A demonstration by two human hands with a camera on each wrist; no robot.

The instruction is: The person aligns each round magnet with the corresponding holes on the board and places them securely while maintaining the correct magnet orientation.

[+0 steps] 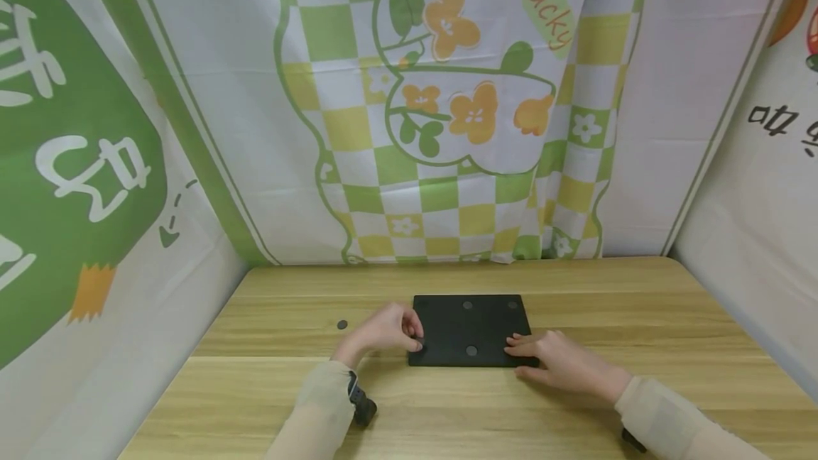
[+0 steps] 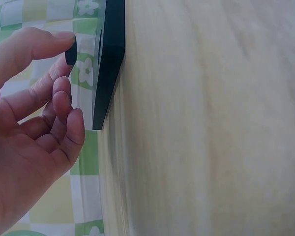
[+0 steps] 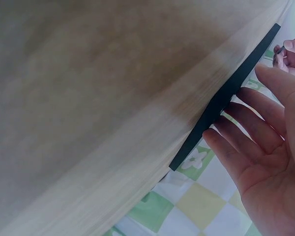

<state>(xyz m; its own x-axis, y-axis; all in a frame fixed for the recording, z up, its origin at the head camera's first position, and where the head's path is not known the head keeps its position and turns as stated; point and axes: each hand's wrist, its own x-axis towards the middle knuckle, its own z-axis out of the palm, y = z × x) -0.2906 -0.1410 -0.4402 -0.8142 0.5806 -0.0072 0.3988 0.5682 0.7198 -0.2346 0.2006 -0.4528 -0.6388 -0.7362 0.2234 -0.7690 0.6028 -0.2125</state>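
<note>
A flat black rectangular board (image 1: 447, 325) lies on the table, with several small round grey spots (image 1: 471, 351) on its top. Over its lower left corner, my left hand (image 1: 390, 329) pinches a small dark disc (image 2: 72, 51) between thumb and index finger. In the left wrist view that disc is held just off the board's face, the other fingers loosely curled. My right hand (image 1: 562, 360) rests its extended fingertips on the board's lower right edge, as the right wrist view also shows. Left of the board, a loose dark disc (image 1: 342, 324) lies on the wood.
The wooden table (image 1: 287, 403) ends at a hanging cloth (image 1: 447, 218) with green and yellow checks behind it. Printed cloth walls (image 1: 211, 282) stand at the left and right. Dark wrist devices (image 1: 364, 407) are strapped to both forearms.
</note>
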